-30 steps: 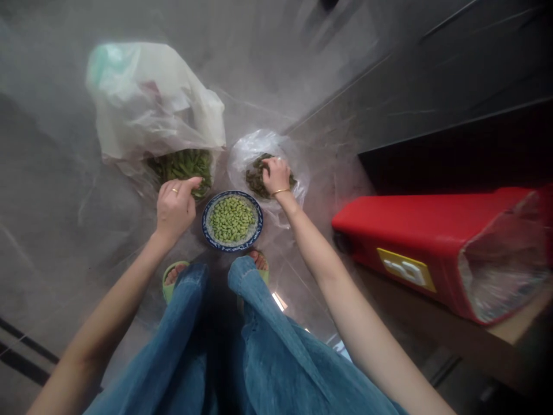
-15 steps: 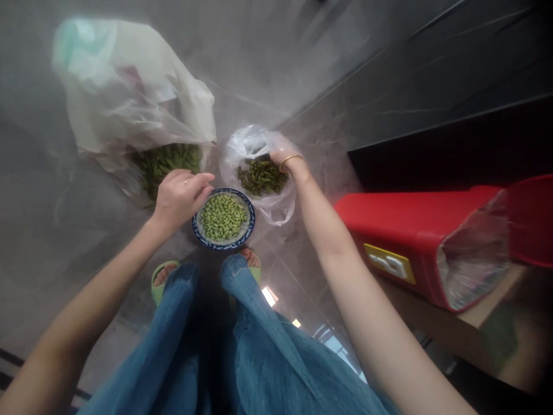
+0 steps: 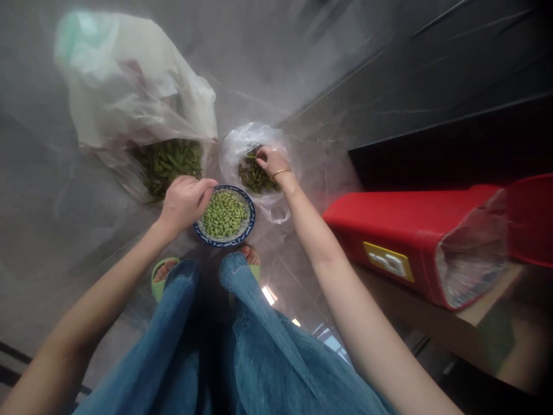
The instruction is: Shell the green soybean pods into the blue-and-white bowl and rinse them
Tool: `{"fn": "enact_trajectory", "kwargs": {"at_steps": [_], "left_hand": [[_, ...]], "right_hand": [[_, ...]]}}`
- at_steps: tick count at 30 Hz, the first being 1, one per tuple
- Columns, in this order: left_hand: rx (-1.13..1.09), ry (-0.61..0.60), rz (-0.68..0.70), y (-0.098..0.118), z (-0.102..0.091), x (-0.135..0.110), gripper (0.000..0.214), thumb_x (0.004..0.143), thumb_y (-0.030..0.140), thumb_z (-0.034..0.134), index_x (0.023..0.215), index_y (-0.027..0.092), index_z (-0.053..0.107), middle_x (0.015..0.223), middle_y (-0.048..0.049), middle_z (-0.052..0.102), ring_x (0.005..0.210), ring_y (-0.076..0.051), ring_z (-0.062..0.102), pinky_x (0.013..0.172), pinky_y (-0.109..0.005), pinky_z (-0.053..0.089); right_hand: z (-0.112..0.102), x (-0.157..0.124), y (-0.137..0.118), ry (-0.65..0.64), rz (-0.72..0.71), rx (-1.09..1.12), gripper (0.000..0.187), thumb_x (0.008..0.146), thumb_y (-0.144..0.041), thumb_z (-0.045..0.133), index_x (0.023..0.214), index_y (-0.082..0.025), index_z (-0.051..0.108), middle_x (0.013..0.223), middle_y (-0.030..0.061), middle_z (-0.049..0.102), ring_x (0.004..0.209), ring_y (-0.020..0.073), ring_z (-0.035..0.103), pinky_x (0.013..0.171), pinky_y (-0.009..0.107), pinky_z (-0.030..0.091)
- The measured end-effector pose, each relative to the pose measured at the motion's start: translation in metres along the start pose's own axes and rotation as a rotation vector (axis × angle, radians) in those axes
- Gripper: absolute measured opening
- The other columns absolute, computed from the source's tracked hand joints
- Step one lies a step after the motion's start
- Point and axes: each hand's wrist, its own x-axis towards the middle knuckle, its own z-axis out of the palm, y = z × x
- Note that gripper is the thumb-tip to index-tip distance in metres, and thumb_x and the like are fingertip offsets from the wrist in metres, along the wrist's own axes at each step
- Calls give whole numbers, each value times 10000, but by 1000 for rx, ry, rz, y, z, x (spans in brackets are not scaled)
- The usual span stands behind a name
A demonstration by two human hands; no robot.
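My left hand (image 3: 184, 199) is closed, thumb against curled fingers, over the left rim of a blue-and-white bowl (image 3: 250, 227); whatever is in it is hidden. Shelled green beans (image 3: 224, 214) fill the bowl's middle. Over a clear plastic bag (image 3: 235, 135) holding darker bean pods (image 3: 257, 178), my right hand (image 3: 274, 162) pinches what looks like a green bean pod (image 3: 252, 156) at its fingertips. Behind my left hand, whole green pods (image 3: 173, 161) lie at the mouth of a large whitish plastic bag (image 3: 125, 86).
A red bin (image 3: 401, 219) with a clear liner and yellow label stands at the right, by a dark wall panel (image 3: 458, 86). Below the bowl are my green slippers (image 3: 159, 288) and jeans (image 3: 276, 357). The grey tiled floor (image 3: 276, 46) extends behind the bags.
My right hand has moved left over the clear bag, and its fingers now show, with a pod at the tips. My left hand has shifted slightly right and down, its fingers more curled.
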Motion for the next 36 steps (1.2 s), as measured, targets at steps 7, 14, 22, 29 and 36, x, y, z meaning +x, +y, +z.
{"fn": "enact_trajectory", "kwargs": {"at_steps": [7,14,22,29,36], "left_hand": [[-20,1,57,11,5,-6,339,923,245,488,1239,136,545,1133,-134,667,1034,-249,624,903,-391,495],[-109,-125,239,15,17,-17,299,962,253,462,1245,176,520,1007,-89,675,925,-178,650,808,-282,527],[-71,-115,212,15,25,-32,322,966,222,424,1272,144,487,1011,-118,675,924,-205,647,775,-299,535],[-374,-57,-88,31,25,-38,276,971,221,346,1200,157,486,1078,-103,656,959,-169,645,826,-280,513],[-741,-97,-362,33,30,-39,233,995,349,330,1172,228,421,743,7,562,597,-125,546,608,-262,464]], "right_hand": [[-33,-69,-56,-80,-34,431,218,884,-317,505,888,-152,646,884,84,669,825,195,589,788,326,461],[-38,-120,-103,-376,-57,1081,387,799,-583,571,784,-196,574,688,-9,577,625,123,519,584,254,427],[5,-137,-147,-260,388,1520,676,637,-878,475,534,-219,371,445,-45,348,412,79,323,409,244,253],[14,-141,-163,-98,399,1361,655,754,-852,315,562,-227,360,492,-12,359,465,119,358,438,278,318],[13,-148,-167,15,256,1067,614,870,-750,185,603,-234,382,593,28,454,585,165,449,596,325,418]]}}
